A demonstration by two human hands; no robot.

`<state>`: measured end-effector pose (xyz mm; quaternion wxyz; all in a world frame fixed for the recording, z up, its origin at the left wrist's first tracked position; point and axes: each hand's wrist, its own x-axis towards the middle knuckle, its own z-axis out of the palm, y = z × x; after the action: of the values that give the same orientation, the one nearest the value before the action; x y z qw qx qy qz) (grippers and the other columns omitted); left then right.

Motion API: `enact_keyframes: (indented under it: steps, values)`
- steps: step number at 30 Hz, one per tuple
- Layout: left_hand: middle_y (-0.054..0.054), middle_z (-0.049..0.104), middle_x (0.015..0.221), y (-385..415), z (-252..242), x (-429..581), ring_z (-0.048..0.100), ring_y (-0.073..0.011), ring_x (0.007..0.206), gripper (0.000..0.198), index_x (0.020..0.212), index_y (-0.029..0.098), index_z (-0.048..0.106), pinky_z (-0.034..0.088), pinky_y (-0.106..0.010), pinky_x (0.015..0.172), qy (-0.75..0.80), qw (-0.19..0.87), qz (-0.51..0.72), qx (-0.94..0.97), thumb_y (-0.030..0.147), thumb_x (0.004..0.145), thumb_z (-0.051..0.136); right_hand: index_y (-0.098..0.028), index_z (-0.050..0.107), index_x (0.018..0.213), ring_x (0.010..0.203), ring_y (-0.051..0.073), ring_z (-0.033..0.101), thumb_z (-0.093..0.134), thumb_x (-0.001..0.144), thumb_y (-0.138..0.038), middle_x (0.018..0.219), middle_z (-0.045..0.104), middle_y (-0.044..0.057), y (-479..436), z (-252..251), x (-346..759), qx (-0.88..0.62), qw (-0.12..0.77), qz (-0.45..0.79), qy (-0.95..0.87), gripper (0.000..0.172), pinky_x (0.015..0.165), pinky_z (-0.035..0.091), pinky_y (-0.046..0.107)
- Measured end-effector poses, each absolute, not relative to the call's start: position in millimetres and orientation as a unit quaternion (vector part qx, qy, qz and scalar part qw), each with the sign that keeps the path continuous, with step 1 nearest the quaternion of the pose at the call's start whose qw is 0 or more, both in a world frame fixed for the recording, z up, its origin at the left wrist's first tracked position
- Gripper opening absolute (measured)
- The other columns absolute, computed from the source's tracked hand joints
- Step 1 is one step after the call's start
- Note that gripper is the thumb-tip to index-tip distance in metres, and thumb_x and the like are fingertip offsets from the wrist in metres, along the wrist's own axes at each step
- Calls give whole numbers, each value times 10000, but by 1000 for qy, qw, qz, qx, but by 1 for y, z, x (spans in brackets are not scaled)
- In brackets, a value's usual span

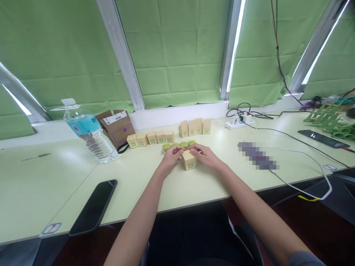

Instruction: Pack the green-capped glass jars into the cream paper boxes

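A small tan cardboard box (189, 162) with a green and white label on its front stands on the table before me. My left hand (172, 157) closes on the box's upper left edge, thumb and fingers at its top. From the other side my right hand (204, 154) grips the upper right edge, its fingertips near the top of the box. Just behind my hands sit several small green-topped items (183, 144), partly covered by my fingers. Farther back and left is a row of closed tan boxes (152, 138); taller ones with raised tops (195, 127) stand behind.
On the left are a large water bottle (95, 138), an opened brown carton (118, 129), a black phone (94, 207) and a thin pen-like object (36, 157). To the right lie a power strip (240, 123), cables, a blurred-out object (257, 156), another phone (323, 138) and green plastic parts (332, 120).
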<state>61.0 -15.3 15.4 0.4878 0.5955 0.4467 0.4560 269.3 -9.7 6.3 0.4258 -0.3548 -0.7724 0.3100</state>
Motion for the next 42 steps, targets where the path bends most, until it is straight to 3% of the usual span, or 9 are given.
enact_keyframes:
  steps: [11, 16, 21, 26, 30, 36, 39, 42]
  values:
    - [-31, 676, 907, -18, 18, 63, 595, -157, 802, 266, 983, 214, 678, 439, -260, 674, 462, 484, 456, 587, 403, 801, 722, -224, 708, 1121, 1004, 224, 681, 590, 953, -505, 1133, 735, 62, -14, 10, 269, -360, 412, 342, -764, 349, 880, 550, 373]
    - [-23, 662, 838, -15, 14, 62, 595, -156, 754, 268, 941, 208, 674, 427, -252, 626, 461, 464, 466, 596, 419, 785, 725, -275, 660, 1274, 1171, 259, 638, 789, 805, -481, 1305, 679, 78, -19, 12, 266, -328, 384, 335, -795, 529, 998, 521, 426]
    - [-23, 681, 785, -9, 16, 58, 632, -155, 720, 296, 941, 191, 645, 429, -256, 610, 431, 410, 543, 593, 446, 802, 698, -276, 645, 1270, 1128, 252, 661, 812, 779, -474, 1307, 673, 76, -20, 14, 261, -333, 418, 330, -778, 556, 977, 542, 426]
    - [24, 629, 667, -2, 33, 38, 562, -110, 567, 269, 967, 194, 608, 410, -241, 565, 423, 353, 654, 517, 406, 813, 671, -280, 621, 1295, 1083, 256, 658, 790, 794, -528, 1239, 685, 82, -7, 46, 256, -358, 461, 284, -761, 584, 910, 569, 419]
    - [27, 623, 647, 8, 48, 4, 550, -114, 552, 237, 961, 199, 601, 394, -241, 557, 449, 303, 657, 525, 350, 786, 657, -263, 607, 1326, 1165, 285, 619, 759, 833, -510, 1336, 634, 108, 27, 81, 247, -366, 443, 203, -793, 572, 942, 544, 439]
    - [-7, 664, 721, 29, 61, -48, 596, -159, 643, 203, 957, 204, 634, 436, -271, 633, 576, 199, 582, 539, 247, 763, 594, -162, 633, 1332, 1131, 319, 632, 745, 849, -469, 1249, 654, 173, 91, 109, 214, -456, 300, 55, -836, 584, 961, 509, 418]
    - [-50, 708, 881, 43, 64, -68, 647, -210, 789, 230, 994, 213, 668, 478, -317, 748, 653, 99, 482, 575, 223, 773, 604, -168, 665, 1288, 1151, 351, 626, 715, 870, -469, 1268, 679, 178, 109, 113, 196, -484, 151, -20, -861, 518, 936, 513, 418]
    - [-125, 698, 1148, 58, 64, -85, 640, -307, 1070, 313, 1068, 201, 685, 463, -406, 952, 698, -18, 366, 615, 196, 758, 645, -160, 726, 1167, 1192, 403, 592, 771, 823, -414, 1181, 724, 199, 119, 108, 180, -493, 103, -45, -862, 430, 943, 506, 454]
